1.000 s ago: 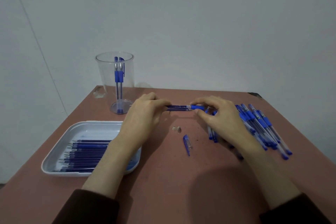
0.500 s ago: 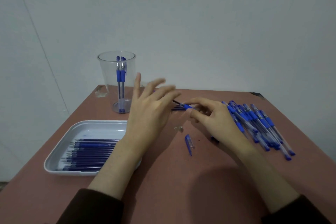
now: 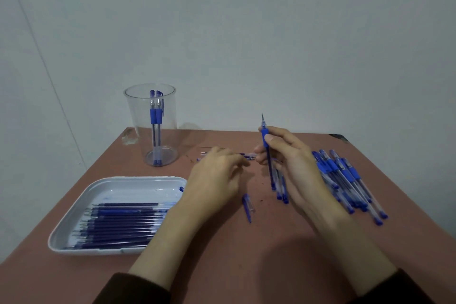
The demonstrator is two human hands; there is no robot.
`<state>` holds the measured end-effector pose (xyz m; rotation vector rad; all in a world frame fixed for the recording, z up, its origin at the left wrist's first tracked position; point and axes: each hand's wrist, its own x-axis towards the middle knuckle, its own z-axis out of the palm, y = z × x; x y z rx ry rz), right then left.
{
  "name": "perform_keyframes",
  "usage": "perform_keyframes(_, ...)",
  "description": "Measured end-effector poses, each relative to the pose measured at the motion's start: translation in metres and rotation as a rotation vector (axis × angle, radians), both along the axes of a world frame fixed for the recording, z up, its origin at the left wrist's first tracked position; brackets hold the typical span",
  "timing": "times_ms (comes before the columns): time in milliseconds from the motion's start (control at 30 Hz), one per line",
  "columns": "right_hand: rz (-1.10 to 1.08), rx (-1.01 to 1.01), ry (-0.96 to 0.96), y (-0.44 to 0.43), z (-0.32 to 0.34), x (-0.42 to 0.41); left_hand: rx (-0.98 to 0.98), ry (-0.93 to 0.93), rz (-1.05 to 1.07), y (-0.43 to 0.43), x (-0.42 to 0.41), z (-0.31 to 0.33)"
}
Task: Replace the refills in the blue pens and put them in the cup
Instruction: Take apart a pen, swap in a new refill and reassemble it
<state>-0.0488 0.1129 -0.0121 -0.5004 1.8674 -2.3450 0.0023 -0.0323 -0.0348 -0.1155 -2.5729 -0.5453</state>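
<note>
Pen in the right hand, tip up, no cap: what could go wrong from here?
1. The loose cap lies on the table between the forearms, so either wrist could sweep it off.
2. The thin refills by the left hand lie outside the tray and could get mixed with those in it.
3. The right hand holds the pen beside the pile of pens. If dropped, it may get lost there.

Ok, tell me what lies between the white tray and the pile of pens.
Head view: a loose blue pen cap on the tabletop; the left hand and the right hand, holding a pen, are over that stretch.
</note>
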Motion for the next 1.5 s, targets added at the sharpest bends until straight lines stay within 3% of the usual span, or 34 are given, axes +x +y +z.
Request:
perform_keyframes(133, -0.002, 0.0, 0.003, 0.0, 0.002, 0.0, -0.027, -0.193, -0.031, 0.003, 0.0, -0.003)
perform_keyframes(300, 0.009, 0.007, -0.01, -0.001, 0.003, 0.001, -0.034, -0.251, -0.063, -0.002, -0.003, -0.007)
perform_keyframes(400, 0.016, 0.023, -0.013, -0.001, 0.003, 0.001, 0.003, -0.189, -0.045, -0.003, -0.004, -0.006)
perform_keyframes(467, 0.01, 0.058, 0.017, 0.0, 0.003, 0.001, 0.227, -0.064, 0.0, -0.006, -0.004, 0.001)
perform_keyframes(600, -0.011, 0.207, 0.153, -0.001, 0.001, 0.003, 1.138, 0.044, -0.163, -0.013, 0.004, 0.022)
perform_keyframes(667, -0.019, 0.267, 0.233, -0.002, 0.001, 0.004, 1.367, 0.053, -0.196, -0.015, 0.007, 0.026)
perform_keyframes(733, -0.038, 0.332, 0.338, -0.004, 0.0, 0.005, 1.468, 0.057, -0.219, -0.015, 0.009, 0.027)
perform_keyframes(933, -0.05, 0.395, 0.419, -0.006, -0.002, 0.005, 1.508, 0.043, -0.263, -0.013, 0.008, 0.027)
perform_keyframes(1333, -0.079, 0.494, 0.545, -0.005, -0.004, 0.008, 1.232, 0.053, -0.226, -0.01, 0.008, 0.024)
perform_keyframes(1400, -0.064, 0.477, 0.507, -0.005, -0.004, 0.007, 1.207, 0.058, -0.236, -0.009, 0.009, 0.024)
perform_keyframes(1500, 0.058, 0.333, 0.278, -0.007, -0.003, 0.009, 1.23, 0.047, -0.277, -0.01, 0.009, 0.024)
